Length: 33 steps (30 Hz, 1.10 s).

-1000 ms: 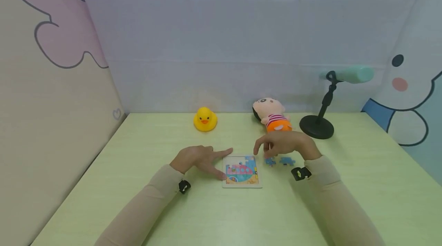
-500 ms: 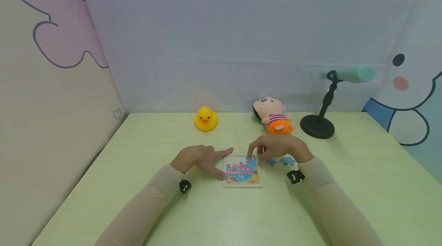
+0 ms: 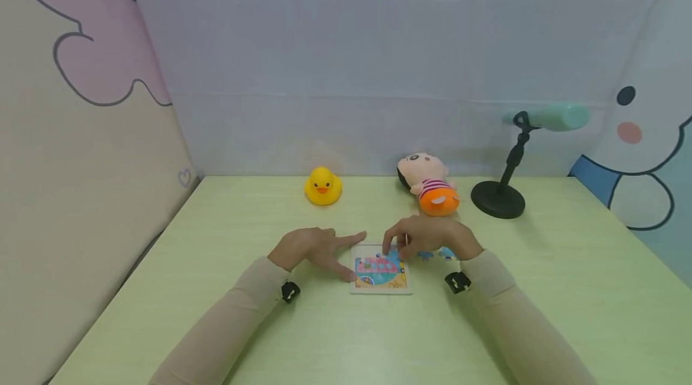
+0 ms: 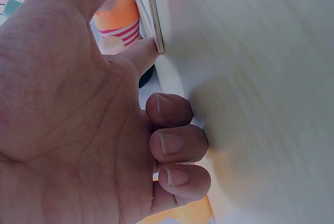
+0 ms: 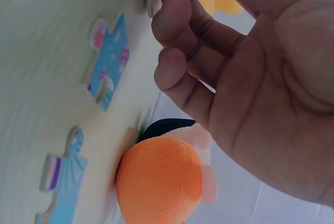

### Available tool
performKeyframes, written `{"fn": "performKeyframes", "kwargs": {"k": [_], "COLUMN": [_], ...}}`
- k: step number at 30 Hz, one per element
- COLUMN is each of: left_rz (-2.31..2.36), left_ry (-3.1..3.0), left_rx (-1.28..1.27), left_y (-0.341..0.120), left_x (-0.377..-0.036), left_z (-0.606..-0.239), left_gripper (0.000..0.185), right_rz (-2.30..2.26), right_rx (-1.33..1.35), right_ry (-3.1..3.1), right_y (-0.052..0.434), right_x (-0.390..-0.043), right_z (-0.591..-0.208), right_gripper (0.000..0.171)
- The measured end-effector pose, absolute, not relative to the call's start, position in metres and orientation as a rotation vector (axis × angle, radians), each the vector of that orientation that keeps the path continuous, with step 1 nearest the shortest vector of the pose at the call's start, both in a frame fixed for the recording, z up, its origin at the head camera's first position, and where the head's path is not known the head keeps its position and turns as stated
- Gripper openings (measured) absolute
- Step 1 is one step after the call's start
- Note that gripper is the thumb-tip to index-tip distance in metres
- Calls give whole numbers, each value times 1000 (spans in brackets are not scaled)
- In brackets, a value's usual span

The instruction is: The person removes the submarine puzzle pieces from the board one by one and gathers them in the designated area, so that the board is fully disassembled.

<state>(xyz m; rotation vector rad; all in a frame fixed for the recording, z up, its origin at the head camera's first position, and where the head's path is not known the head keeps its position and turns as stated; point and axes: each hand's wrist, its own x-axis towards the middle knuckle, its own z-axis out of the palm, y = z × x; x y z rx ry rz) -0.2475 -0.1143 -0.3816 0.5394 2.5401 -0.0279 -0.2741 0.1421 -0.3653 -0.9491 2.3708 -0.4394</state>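
Two hands are seen at a small puzzle board (image 3: pixel 381 271) laid flat on a pale green table (image 3: pixel 216 313), near its middle. The left hand (image 3: pixel 308 248) is pressed against the board's left edge, index finger and thumb stretched out straight along it; in the left wrist view the thumb tip is shown touching the board's (image 4: pixel 152 15) edge, while the other three fingers (image 4: pixel 175 143) are curled under against the tabletop and nothing is gripped. The right hand (image 3: pixel 427 235) is held over the board's far right corner, its fingers bent downward with their tips at the board's top edge; whether a piece is pinched between them cannot be told from any view. Just right of the board, two loose blue puzzle pieces (image 5: pixel 107 62) are left lying flat on the table, partly hidden beneath the right hand in the head view and apart from its fingertips (image 5: pixel 169 67) in the right wrist view. A yellow rubber duck (image 3: pixel 322 187), a plush doll (image 3: pixel 429 187) in orange shorts and a black stand (image 3: pixel 500 193) are lined up along the table's far edge.
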Motion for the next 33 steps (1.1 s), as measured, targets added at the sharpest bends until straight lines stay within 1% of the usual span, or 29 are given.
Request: {"fn": "performKeyframes", "kwargs": {"k": [23, 33], "left_rz": [-29, -25], "left_ry": [2536, 2537], "left_rx": [511, 512], "left_y": [-113, -112], "left_x": [-248, -247], "left_z": [-382, -382], "left_gripper": [93, 94], "right_rz": [-441, -415], "right_rx": [-973, -1039], "right_ry": [2378, 2427], "right_y": [136, 137], "right_x": [-273, -273], "right_z": [-373, -374], "right_gripper": [23, 26]}}
